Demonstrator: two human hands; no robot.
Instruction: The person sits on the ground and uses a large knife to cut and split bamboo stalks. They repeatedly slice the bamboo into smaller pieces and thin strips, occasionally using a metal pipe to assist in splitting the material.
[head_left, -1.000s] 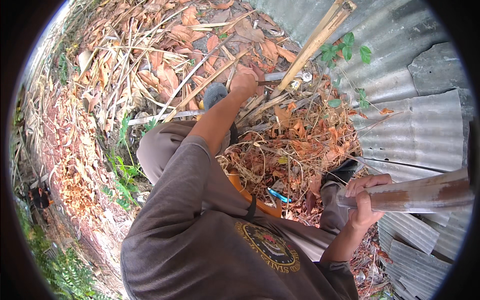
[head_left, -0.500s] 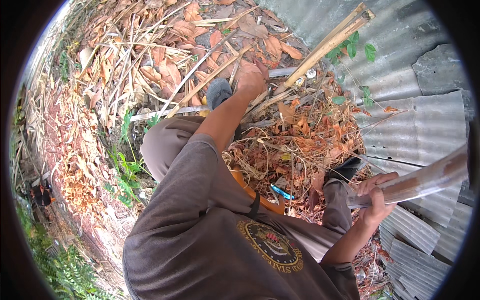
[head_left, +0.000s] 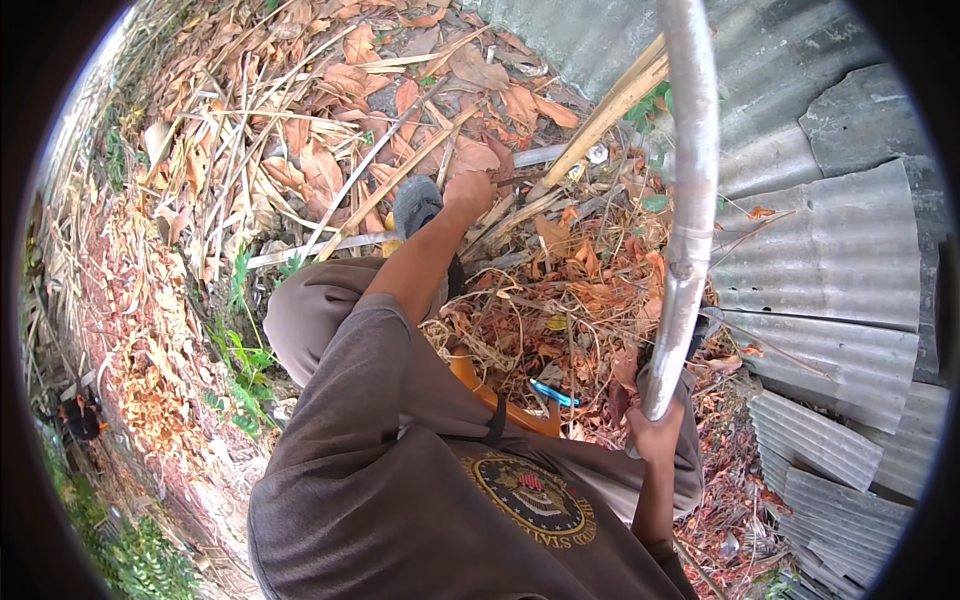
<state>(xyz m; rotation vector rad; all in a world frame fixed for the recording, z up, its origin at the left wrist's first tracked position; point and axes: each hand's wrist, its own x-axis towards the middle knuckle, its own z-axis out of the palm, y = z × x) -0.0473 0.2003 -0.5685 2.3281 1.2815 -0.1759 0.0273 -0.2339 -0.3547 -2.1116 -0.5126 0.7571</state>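
My right hand point(head_left: 655, 432) is wrapped round the lower end of a long grey pole point(head_left: 688, 225), beside my right knee. The pole rises away from me past the top of the picture; its curve may come from the lens. My left hand point(head_left: 468, 190) is closed, low over the dry leaves just beyond my grey left shoe point(head_left: 415, 205). A thin dark piece shows at its fingers, too small to name. To the right of that hand, a split bamboo stick point(head_left: 600, 118) leans toward the metal sheets.
Corrugated metal sheets point(head_left: 810, 245) line the right side. Dry leaves point(head_left: 325, 165) and stalks cover the ground. By my legs lie an orange object point(head_left: 478, 385) with a black strap and a small blue object point(head_left: 553, 392). Green plants point(head_left: 245, 355) grow at left.
The pole has swung from pointing right to pointing away from me, and my right hand has moved left with it. My left hand appears slightly lower and further left.
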